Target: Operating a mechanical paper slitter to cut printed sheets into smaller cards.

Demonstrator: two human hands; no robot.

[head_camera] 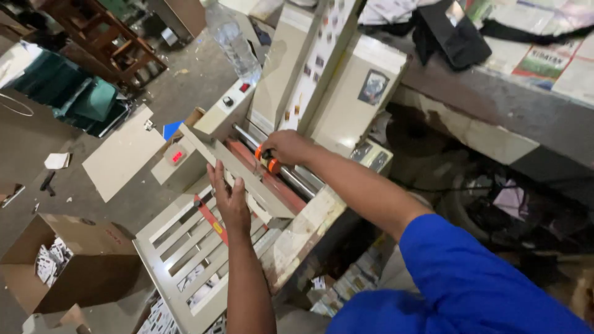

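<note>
Right hand (286,147) grips roller (267,162); left hand (229,196) flat.

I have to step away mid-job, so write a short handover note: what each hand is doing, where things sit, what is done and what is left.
Left hand: open, fingers flat against the tilted cream guide plate of the machine.
Right hand: closed in a grip on the orange-and-black roller piece, which sits on the metal shaft.
Slatted outfeed tray lies below the left hand; an open cardboard box with printed cards stands on the floor beside it.
Done: both hands are placed on the machine.
Left: cannot tell whether the roller piece is set.
</note>
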